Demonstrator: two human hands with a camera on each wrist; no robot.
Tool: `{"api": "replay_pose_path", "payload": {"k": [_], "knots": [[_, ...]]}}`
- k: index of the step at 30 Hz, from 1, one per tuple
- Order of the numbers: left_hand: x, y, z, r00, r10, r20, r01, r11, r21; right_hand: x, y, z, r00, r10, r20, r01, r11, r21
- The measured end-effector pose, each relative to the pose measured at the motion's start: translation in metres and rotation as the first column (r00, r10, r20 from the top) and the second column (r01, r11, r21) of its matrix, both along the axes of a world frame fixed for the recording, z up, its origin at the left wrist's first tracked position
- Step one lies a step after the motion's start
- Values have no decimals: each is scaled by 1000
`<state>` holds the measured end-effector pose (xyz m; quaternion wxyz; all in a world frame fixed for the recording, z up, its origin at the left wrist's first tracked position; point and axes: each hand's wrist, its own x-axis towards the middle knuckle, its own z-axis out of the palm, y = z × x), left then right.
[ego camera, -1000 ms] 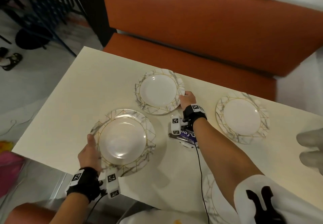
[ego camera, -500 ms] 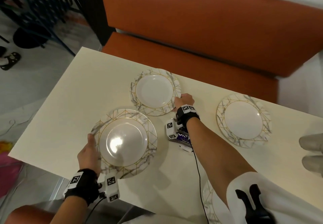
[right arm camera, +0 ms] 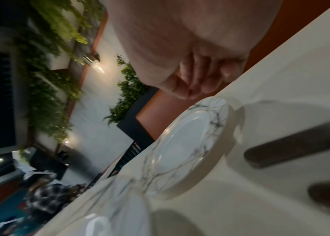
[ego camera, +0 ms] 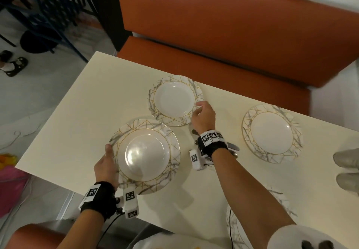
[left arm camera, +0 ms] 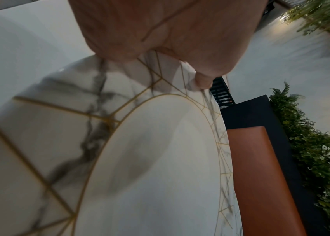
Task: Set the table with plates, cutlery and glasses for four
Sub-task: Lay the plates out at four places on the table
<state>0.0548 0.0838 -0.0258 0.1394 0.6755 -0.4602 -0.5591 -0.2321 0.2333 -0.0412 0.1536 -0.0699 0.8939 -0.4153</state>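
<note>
Left hand (ego camera: pixel 105 168) grasps the near plate (ego camera: pixel 144 156) by its left rim — right hand (ego camera: pixel 204 115), fingers loose, hovers released beside the far plate (ego camera: pixel 174 100).

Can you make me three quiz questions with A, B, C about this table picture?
1. Where is the left hand? A: gripping the near plate at its rim. B: on the floor. C: in a pocket.
2. What colour is the bench? A: blue. B: orange. C: green.
3. The far plate is: A: empty. B: full of food. C: broken.

Answers: 1 A, the thumb lies on its rim. 2 B, the seat and back are orange. 3 A, its white middle is bare.
</note>
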Motion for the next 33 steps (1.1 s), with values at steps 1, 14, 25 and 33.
{"api": "replay_pose_path", "payload": {"k": [1,14,25,33], "knots": [[1,-1,-2,1000,-10,-12,10,1000,1,13,1,3,998,64,21,-63,997,-51],[22,-18,-36,949,-297,111,305,950,-71,149,30,-33,956,192,222,-185,981,-51],[52,-38,-50,797,-550,250,595,787,-162,205,50,-51,964,118,237,-129,991,28],[60,-46,-52,721,-644,257,690,705,-167,228,62,-51,971,83,223,-95,994,46]]}}
